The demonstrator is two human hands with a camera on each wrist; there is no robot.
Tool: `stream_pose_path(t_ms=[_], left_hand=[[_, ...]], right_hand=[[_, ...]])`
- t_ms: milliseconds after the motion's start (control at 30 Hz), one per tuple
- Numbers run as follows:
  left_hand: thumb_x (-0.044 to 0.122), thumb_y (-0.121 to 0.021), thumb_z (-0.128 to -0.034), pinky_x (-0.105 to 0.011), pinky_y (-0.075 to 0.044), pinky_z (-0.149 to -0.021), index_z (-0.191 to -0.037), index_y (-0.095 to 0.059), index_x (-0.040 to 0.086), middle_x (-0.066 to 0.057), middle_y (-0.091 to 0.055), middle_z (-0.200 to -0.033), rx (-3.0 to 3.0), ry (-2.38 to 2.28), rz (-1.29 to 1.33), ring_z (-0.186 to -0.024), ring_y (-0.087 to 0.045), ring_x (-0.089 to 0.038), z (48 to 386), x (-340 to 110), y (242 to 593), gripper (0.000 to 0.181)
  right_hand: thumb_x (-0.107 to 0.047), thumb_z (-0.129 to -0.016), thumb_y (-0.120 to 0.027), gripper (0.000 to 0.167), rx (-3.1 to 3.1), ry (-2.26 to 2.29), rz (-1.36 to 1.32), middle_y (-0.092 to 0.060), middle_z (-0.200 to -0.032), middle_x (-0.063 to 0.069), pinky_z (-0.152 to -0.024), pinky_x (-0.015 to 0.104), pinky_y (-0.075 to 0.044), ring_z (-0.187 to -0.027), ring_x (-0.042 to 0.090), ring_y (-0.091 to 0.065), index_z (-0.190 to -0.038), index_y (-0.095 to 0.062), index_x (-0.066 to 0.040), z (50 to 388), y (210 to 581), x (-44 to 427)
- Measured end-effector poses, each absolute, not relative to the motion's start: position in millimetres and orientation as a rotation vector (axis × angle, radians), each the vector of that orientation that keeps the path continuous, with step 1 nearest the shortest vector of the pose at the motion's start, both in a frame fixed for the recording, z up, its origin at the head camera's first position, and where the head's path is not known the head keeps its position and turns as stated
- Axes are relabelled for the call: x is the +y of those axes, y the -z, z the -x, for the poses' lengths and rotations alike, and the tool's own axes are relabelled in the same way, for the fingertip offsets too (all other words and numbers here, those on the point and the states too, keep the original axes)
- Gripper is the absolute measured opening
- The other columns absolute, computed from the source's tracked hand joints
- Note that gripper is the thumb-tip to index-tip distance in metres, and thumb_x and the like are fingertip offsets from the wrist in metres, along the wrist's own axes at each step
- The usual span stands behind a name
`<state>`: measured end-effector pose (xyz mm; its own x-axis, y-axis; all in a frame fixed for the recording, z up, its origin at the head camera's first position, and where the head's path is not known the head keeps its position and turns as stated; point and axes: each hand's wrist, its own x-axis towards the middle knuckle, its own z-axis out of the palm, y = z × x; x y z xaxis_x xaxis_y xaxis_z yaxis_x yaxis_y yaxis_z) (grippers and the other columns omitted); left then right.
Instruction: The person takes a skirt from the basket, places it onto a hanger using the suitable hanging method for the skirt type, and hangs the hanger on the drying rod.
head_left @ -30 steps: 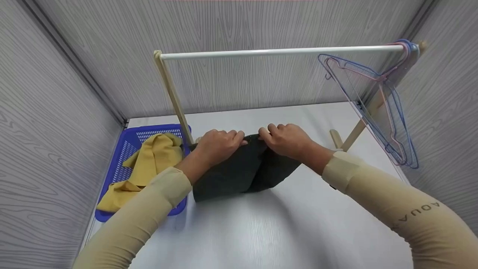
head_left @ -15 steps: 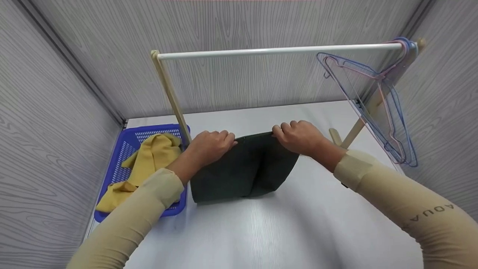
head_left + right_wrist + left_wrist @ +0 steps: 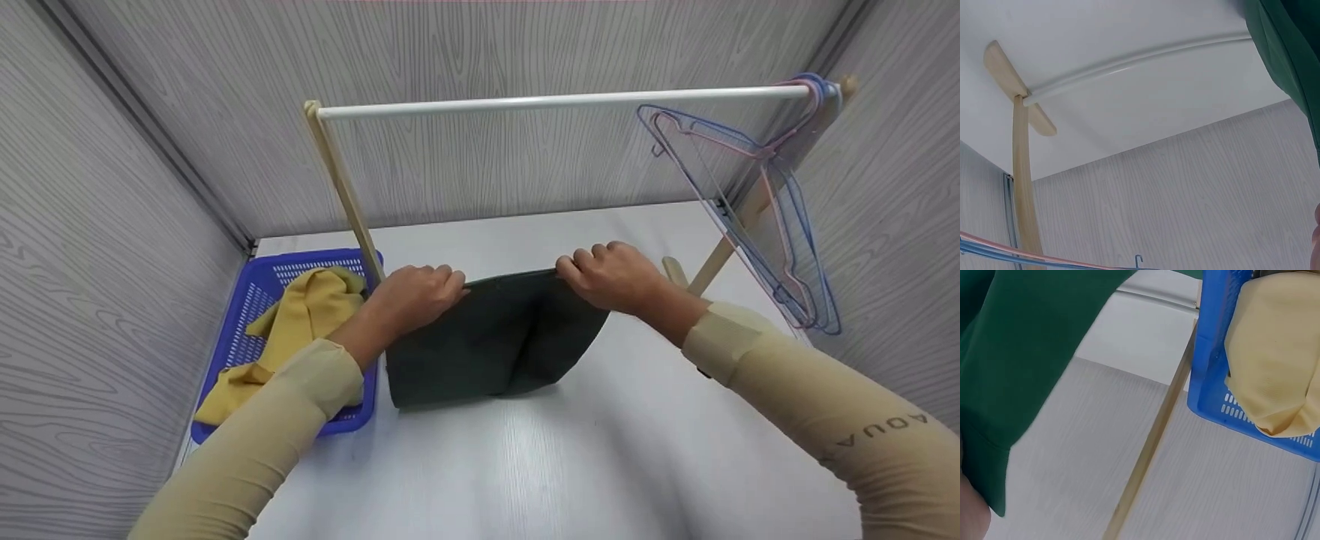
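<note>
At the left of the head view, a blue perforated plastic basket (image 3: 315,256) stands on the white tabletop (image 3: 510,465), with a yellow fabric piece (image 3: 307,307) rumpled inside. Just right of it, the left hand (image 3: 420,296) grips the top edge of a dark green cloth (image 3: 480,345), fingers curled over it. The cloth hangs at the centre of the frame, a fold running down its right part; whether its lower edge touches the tabletop, I cannot tell. Right of centre, the right hand (image 3: 615,277) grips the same edge, fingers likewise curled. Above, a white rail (image 3: 562,100) crosses to the upper right, where thin pink and blue hangers (image 3: 765,154) hang at its end.

The left wrist view shows the cloth tapering to a corner at lower left, by a sliver of hand. The right wrist view alone shows a white lower bar (image 3: 1117,68) joining a wooden foot (image 3: 1004,70) at upper left.
</note>
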<state>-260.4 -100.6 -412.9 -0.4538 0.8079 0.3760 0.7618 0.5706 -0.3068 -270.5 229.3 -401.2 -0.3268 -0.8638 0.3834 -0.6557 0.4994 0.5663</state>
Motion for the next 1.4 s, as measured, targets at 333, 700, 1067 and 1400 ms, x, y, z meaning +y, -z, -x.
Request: stream_pose_path(t_ms=[333, 700, 1067, 1400], left_hand=[[0.025, -0.055, -0.1029, -0.031, -0.052, -0.049, -0.087, -0.057, 0.004, -0.008, -0.058, -0.065, -2.390, -0.130, 1.279, -0.050, -0.057, -0.018, 262.5, -112.5, 419.7, 0.026], [0.018, -0.060, -0.1002, -0.031, -0.050, -0.049, -0.087, -0.059, 0.004, -0.008, -0.058, -0.068, -2.318, -0.146, 1.329, -0.055, -0.057, -0.019, 265.3, -128.1, 421.3, 0.019], [0.018, -0.059, -0.1005, -0.030, -0.049, -0.049, -0.087, -0.059, 0.004, -0.007, -0.056, -0.068, -2.282, -0.122, 1.315, -0.056, -0.054, -0.018, 262.5, -123.5, 418.7, 0.020], [0.020, -0.054, -0.1030, -0.031, -0.049, -0.052, -0.086, -0.060, 0.002, -0.007, -0.055, -0.068, -2.219, -0.073, 1.209, -0.056, -0.051, -0.018, 262.6, -116.9, 415.3, 0.025]], right_hand=[[-0.017, -0.108, -0.036, 0.026, -2.144, 0.478, -1.259, -0.045, -0.060, 0.007, -0.041, 0.030, -0.037, -0.044, 0.020, -0.043, -0.091, -0.050, -0.002, 269.4, 392.6, 245.0], [-0.019, -0.108, -0.040, 0.031, -2.132, 0.421, -1.295, -0.047, -0.058, 0.008, -0.039, 0.031, -0.037, -0.042, 0.019, -0.042, -0.086, -0.052, -0.001, 273.2, 392.4, 264.2], [-0.020, -0.109, -0.037, 0.036, -2.162, 0.371, -1.287, -0.041, -0.056, 0.007, -0.038, 0.030, -0.034, -0.041, 0.017, -0.034, -0.082, -0.049, 0.001, 276.1, 400.6, 291.7], [-0.012, -0.094, -0.067, 0.024, -2.262, 0.434, -1.249, -0.043, -0.058, 0.009, -0.040, 0.032, -0.041, -0.043, 0.018, -0.039, -0.083, -0.050, 0.001, 273.3, 401.3, 297.3]])
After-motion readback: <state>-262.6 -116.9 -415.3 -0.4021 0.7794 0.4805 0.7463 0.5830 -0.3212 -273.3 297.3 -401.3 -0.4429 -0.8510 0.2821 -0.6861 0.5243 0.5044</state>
